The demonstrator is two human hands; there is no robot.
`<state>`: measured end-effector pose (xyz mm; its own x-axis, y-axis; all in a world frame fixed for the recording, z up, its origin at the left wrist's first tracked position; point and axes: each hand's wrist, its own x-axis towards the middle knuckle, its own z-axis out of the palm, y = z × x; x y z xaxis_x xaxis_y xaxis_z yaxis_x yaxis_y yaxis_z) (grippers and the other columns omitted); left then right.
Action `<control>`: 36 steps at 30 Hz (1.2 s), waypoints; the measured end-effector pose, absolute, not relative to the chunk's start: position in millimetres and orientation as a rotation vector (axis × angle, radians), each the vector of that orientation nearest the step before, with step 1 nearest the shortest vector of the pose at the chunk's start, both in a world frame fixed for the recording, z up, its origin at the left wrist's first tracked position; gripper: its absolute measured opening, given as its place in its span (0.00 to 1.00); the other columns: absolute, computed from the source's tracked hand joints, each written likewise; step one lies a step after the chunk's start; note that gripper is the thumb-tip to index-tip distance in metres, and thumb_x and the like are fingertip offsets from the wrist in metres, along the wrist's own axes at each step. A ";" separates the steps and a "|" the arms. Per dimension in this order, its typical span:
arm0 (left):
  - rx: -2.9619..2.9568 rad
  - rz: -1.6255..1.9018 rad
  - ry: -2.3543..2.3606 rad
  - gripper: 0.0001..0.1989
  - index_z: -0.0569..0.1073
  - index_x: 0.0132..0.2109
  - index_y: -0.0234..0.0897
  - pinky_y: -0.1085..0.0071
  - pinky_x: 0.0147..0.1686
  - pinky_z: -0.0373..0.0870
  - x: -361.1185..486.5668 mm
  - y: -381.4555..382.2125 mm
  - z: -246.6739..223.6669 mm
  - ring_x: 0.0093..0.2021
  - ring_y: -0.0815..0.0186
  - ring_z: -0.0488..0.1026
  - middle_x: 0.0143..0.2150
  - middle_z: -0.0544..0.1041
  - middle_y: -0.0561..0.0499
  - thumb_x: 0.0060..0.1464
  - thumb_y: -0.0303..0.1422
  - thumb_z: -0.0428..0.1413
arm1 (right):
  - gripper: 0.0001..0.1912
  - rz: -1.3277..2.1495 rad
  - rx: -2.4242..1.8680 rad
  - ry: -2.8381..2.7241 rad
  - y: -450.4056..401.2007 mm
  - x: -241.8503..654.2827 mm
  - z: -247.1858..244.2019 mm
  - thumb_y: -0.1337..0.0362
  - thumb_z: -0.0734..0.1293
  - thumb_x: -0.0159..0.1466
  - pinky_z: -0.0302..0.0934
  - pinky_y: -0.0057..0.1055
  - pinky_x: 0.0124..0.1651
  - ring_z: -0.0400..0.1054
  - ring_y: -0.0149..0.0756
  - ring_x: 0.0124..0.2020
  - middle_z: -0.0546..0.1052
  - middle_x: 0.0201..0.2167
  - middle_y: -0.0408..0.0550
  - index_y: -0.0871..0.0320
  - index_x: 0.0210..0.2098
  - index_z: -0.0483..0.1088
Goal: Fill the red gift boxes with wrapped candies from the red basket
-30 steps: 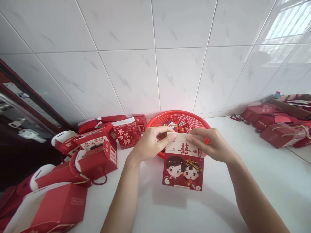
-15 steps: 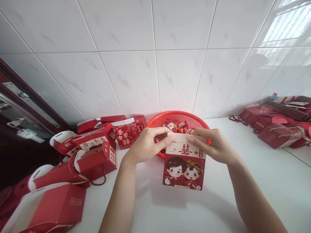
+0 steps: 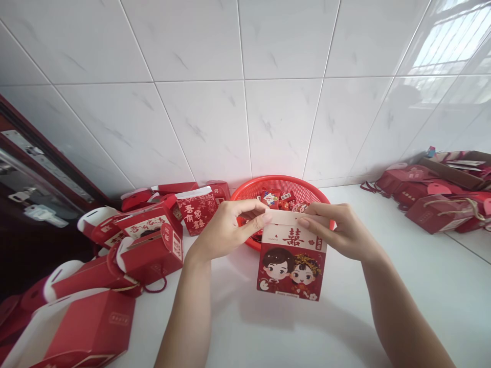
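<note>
A red and cream candy box (image 3: 290, 271), printed with two cartoon figures and a red character, hangs between my hands above the white tabletop. My left hand (image 3: 233, 225) pinches its top flap at the left corner, thumb in front. At the right corner, my right hand (image 3: 339, 227) grips the same edge between thumb and fingers. Just behind the box stands a red mesh basket (image 3: 245, 189) with wrapped candies (image 3: 282, 199) in it. My hands and the box hide the basket's front and part of the candies.
Several red gift boxes (image 3: 151, 258) crowd the left side, some with lids up. More red boxes (image 3: 437, 212) and a brown carton (image 3: 447, 171) lie at the far right. A tiled wall (image 3: 199, 122) closes the back. Keys (image 3: 46, 214) hang in a dark cabinet at left.
Both hands keep hold of the box's top edge, which stays almost in place. The right fingers have shifted slightly along the flap.
</note>
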<state>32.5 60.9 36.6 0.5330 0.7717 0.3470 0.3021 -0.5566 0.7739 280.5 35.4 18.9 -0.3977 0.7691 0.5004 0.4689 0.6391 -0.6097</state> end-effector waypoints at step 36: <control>2.108 0.809 0.842 0.12 0.78 0.36 0.36 0.70 0.39 0.73 35.8 61.4 34.7 0.36 0.64 0.76 0.34 0.80 0.51 0.62 0.40 0.58 | 0.24 0.420 -0.986 -2.165 32.6 287.5 23.0 0.53 0.61 0.72 0.47 0.27 0.23 0.47 0.27 0.21 0.54 0.19 0.37 0.55 0.23 0.53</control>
<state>35.8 61.4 34.7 0.5908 0.7572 0.2786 0.3087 -0.5311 0.7890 287.5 32.6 23.0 -0.4567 0.7549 0.4707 0.5244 0.6559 -0.5430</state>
